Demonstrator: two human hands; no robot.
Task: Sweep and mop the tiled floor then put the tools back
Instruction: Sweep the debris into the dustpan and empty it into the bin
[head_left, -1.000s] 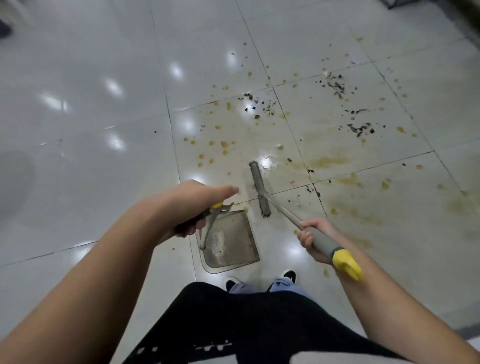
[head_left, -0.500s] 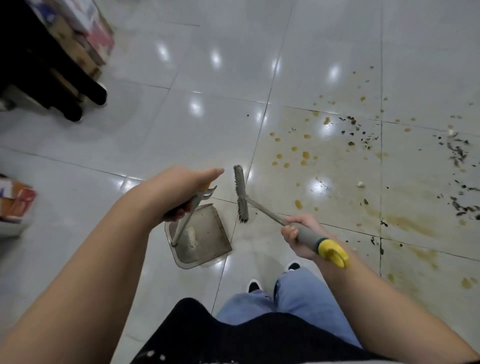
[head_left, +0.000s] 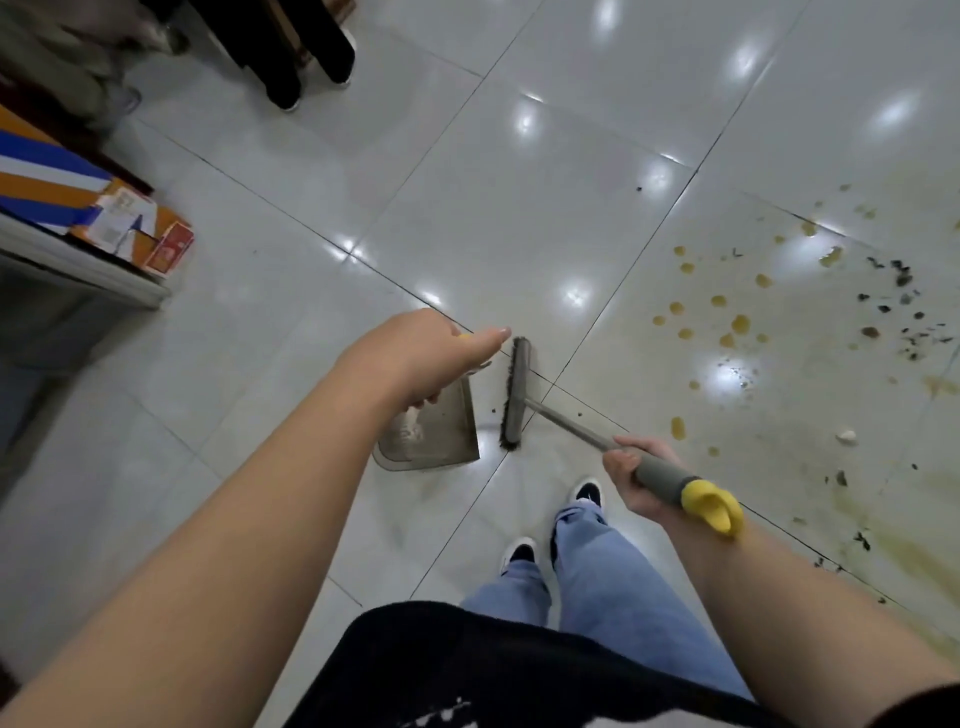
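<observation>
Head view: a grey plastic dustpan (head_left: 434, 434) is seen on the glossy pale tiled floor (head_left: 519, 208), and everything else is placed here relative to it. Its handle is gripped from above by the left hand (head_left: 421, 356), whose fingers (head_left: 488, 340) are curled round the handle with the thumb stretched forward; a speck of yellow shows at the handle under that hand. Just beside the dustpan's right edge, a grey brush head with dark bristles (head_left: 514, 392) is set on the floor, apart from the pan by a narrow gap. From this head a thin metal shaft is led back to a grey padded grip with a yellow end cap (head_left: 709, 504), and the grip is held by the right hand (head_left: 636, 475), fingers wrapped round it. Well to the right of the dustpan, yellow-brown stains and dark crumbs (head_left: 810, 332) are scattered over the tiles. Below the dustpan, blue jeans and black-and-white shoes (head_left: 584, 493) are seen. Far to its upper left, orange and blue cartons (head_left: 78, 202) are stacked on a grey shelf.
</observation>
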